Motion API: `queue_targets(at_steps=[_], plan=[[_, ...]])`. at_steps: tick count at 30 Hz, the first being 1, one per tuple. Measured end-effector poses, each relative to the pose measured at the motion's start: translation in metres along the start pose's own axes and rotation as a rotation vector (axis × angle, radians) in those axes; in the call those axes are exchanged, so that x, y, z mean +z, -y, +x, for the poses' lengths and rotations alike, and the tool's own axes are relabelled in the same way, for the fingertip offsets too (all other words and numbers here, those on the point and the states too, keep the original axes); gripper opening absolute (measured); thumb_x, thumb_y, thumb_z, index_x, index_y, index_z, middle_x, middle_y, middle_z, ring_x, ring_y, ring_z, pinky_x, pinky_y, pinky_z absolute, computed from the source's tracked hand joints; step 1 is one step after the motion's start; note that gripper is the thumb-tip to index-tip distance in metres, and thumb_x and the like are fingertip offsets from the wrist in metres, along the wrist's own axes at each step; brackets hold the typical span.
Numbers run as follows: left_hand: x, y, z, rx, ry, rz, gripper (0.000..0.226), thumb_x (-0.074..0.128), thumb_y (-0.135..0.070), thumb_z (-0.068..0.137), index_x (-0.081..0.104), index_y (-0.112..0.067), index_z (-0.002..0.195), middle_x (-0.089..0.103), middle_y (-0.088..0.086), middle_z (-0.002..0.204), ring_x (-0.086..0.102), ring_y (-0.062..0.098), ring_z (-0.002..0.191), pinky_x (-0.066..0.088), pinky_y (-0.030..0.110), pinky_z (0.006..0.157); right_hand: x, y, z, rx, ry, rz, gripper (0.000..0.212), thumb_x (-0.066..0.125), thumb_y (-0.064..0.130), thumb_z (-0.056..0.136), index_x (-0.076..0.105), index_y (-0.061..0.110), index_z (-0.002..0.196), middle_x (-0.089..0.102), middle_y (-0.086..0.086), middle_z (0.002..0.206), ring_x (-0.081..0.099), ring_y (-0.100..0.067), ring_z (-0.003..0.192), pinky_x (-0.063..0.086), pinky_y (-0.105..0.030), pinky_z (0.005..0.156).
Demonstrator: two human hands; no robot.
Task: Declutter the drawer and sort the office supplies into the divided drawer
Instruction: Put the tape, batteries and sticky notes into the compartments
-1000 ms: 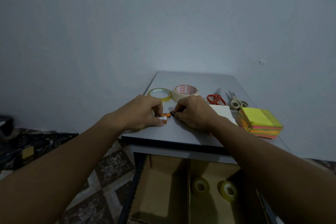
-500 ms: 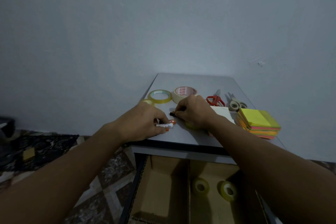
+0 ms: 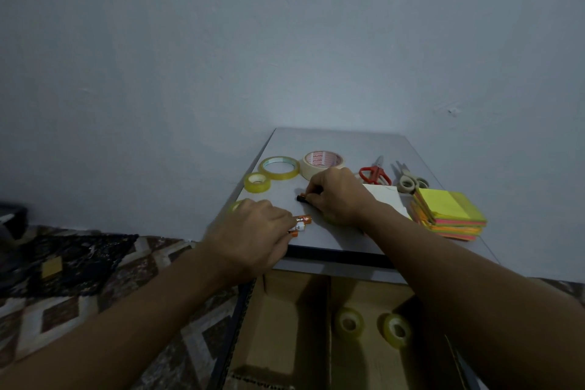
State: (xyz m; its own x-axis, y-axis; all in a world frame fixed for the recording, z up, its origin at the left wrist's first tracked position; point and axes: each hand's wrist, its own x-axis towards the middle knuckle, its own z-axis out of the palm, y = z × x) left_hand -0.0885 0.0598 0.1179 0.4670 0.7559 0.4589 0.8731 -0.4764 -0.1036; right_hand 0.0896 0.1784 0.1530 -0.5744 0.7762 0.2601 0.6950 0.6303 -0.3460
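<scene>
My left hand (image 3: 253, 231) is closed around orange-and-white glue sticks (image 3: 300, 222) at the front left of the grey cabinet top (image 3: 335, 142). My right hand (image 3: 338, 196) pinches a small dark-tipped stick (image 3: 302, 198) a little farther back. Below the top, the open cardboard-divided drawer (image 3: 285, 320) holds two small clear tape rolls (image 3: 348, 323) in its right compartment; the left compartment shows nothing in it.
On the top lie a small clear tape roll (image 3: 257, 182), a larger clear tape roll (image 3: 280, 167), masking tape (image 3: 323, 160), red scissors (image 3: 375, 173), grey scissors (image 3: 410, 182), a white pad (image 3: 384, 199) and bright sticky notes (image 3: 449, 214). Patterned floor lies at the left.
My left hand has drawn back toward the front edge with the glue sticks, uncovering the small tape roll. My right hand stays near the middle, holding the dark-tipped stick.
</scene>
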Motion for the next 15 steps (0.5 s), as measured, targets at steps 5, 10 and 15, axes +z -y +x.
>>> queue_targets(at_steps=[5, 10, 15], plan=[[0.006, -0.002, -0.006, 0.017, -0.060, -0.042, 0.037, 0.045, -0.029, 0.097, 0.070, -0.009, 0.115, 0.071, 0.005, 0.109, 0.060, 0.021, 0.081, 0.051, 0.039, 0.069, 0.001, 0.000, -0.001, -0.010, -0.018, -0.010, 0.017, 0.062, 0.024, 0.094, 0.074, 0.014, 0.101, 0.072, -0.005, 0.097, 0.064, -0.017, 0.086, 0.054, -0.028, 0.076], [0.010, 0.000, -0.008, 0.038, -0.023, -0.021, 0.044, 0.039, -0.031, 0.100, 0.064, -0.008, 0.128, 0.068, 0.009, 0.114, 0.057, 0.022, 0.086, 0.052, 0.042, 0.071, 0.003, -0.001, -0.001, -0.006, -0.020, -0.007, 0.017, 0.061, 0.023, 0.094, 0.074, 0.013, 0.101, 0.072, -0.005, 0.098, 0.065, -0.018, 0.086, 0.057, -0.034, 0.081], [0.013, -0.004, -0.013, 0.069, -0.068, 0.104, 0.045, 0.038, -0.030, 0.101, 0.062, -0.004, 0.129, 0.067, 0.012, 0.107, 0.057, 0.024, 0.084, 0.052, 0.041, 0.068, 0.004, 0.000, -0.001, -0.017, -0.013, -0.024, 0.019, 0.061, 0.024, 0.095, 0.073, 0.012, 0.102, 0.072, -0.006, 0.098, 0.065, -0.019, 0.086, 0.057, -0.037, 0.082]])
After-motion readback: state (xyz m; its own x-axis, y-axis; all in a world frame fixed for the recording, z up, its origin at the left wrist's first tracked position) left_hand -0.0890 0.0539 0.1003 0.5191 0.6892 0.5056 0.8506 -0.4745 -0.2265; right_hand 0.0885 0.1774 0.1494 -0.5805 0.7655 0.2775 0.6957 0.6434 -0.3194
